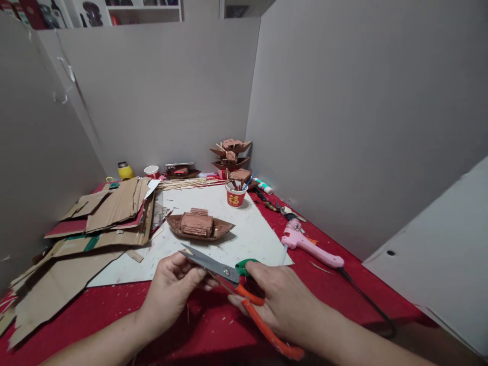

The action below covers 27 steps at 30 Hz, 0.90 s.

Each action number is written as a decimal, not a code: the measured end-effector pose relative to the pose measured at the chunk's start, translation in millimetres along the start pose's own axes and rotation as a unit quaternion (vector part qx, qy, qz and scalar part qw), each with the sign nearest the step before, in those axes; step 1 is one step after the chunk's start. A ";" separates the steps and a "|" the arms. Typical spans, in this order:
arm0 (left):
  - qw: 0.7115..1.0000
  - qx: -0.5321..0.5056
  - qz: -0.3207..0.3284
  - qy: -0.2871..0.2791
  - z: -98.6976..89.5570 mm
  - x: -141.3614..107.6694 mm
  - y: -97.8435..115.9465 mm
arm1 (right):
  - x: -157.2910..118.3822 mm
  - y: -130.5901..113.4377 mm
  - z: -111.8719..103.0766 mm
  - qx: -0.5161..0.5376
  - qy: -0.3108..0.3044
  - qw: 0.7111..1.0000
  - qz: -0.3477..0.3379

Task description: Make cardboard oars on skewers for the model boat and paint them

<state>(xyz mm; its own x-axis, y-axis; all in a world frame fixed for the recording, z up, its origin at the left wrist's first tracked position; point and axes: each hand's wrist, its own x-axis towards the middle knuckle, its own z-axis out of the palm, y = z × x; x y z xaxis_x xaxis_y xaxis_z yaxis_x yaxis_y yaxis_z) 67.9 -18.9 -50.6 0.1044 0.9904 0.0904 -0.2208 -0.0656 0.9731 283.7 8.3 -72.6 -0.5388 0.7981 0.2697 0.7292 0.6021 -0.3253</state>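
My right hand (280,295) grips a pair of scissors (213,265) with grey blades and orange handles, green wrapping showing near the thumb. The blades point left, reaching over the fingers of my left hand (175,279). That hand is closed in a pinch around a small thin piece, mostly hidden by the blades and fingers; its kind is unclear. Just beyond the hands, a brown model boat (200,225) with a slatted cabin roof rests upright on a white board (251,244).
Torn cardboard (118,203) is piled at the left. A pink glue gun (310,249) with a black cord lies at the right. Behind stand a red paper cup (236,195), thin wooden sticks (190,183), stacked model boats (231,155) and a yellow bottle (124,171). Grey partitions enclose the red-covered table.
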 end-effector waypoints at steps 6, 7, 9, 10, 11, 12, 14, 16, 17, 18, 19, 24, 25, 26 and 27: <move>1.000 0.002 0.013 0.025 0.2 -0.9 -1.2 | 1.2 1.2 0.8 -0.017 0.015 1.000 -0.013; 0.999 0.004 0.015 0.028 0.6 -1.6 -1.5 | 0.9 1.4 2.2 -0.013 0.018 1.000 -0.013; 0.999 0.016 0.016 0.031 1.8 -2.8 -1.5 | 0.4 1.6 5.3 -0.008 0.024 1.000 -0.015; 0.999 0.024 0.014 0.030 2.5 -3.1 -1.2 | 0.5 1.6 6.6 -0.007 0.029 0.999 -0.017; 0.999 0.032 0.013 0.030 3.2 -3.4 -0.8 | 0.8 1.5 7.2 -0.007 0.033 0.999 -0.018; 0.999 0.037 0.014 0.030 3.7 -3.4 -0.1 | 1.2 1.5 7.3 -0.006 0.037 0.999 -0.019; 0.999 0.038 0.020 0.033 3.8 -2.8 1.9 | 2.3 1.7 5.5 0.000 0.042 0.999 -0.023; 0.998 0.030 0.033 0.040 2.4 -1.7 4.3 | 3.2 2.8 1.9 0.010 0.049 0.998 -0.027; 0.998 0.024 0.038 0.045 1.0 -1.0 5.6 | 3.4 3.7 0.0 0.014 0.052 0.998 -0.027; 0.998 0.016 0.041 0.051 -0.6 -0.3 6.7 | 3.5 4.9 -1.8 0.015 0.057 0.998 -0.025; 0.997 0.007 0.043 0.057 -2.5 0.3 7.7 | 3.5 6.1 -3.4 0.014 0.062 0.998 -0.022; 0.996 -0.041 0.037 0.068 -9.2 2.0 10.7 | 3.0 10.1 -9.2 -0.013 0.065 0.998 -0.013; 0.996 -0.050 0.034 0.069 -9.4 2.1 11.3 | 2.7 10.0 -10.3 -0.020 0.061 0.998 -0.012; 0.995 -0.059 0.030 0.071 -9.3 2.3 12.1 | 2.4 9.7 -11.5 -0.026 0.056 0.998 -0.010; 0.995 -0.068 0.028 0.074 -9.0 2.5 13.2 | 2.0 9.5 -12.7 -0.032 0.052 0.998 -0.008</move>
<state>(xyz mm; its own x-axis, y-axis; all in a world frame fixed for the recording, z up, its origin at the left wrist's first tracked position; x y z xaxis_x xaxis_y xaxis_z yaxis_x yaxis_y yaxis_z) 56.5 -16.2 -39.4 -0.0540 0.9934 0.1012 -0.3525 -0.1138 0.9289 295.0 15.3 -63.6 -0.5068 0.7798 0.3675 0.7482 0.6096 -0.2619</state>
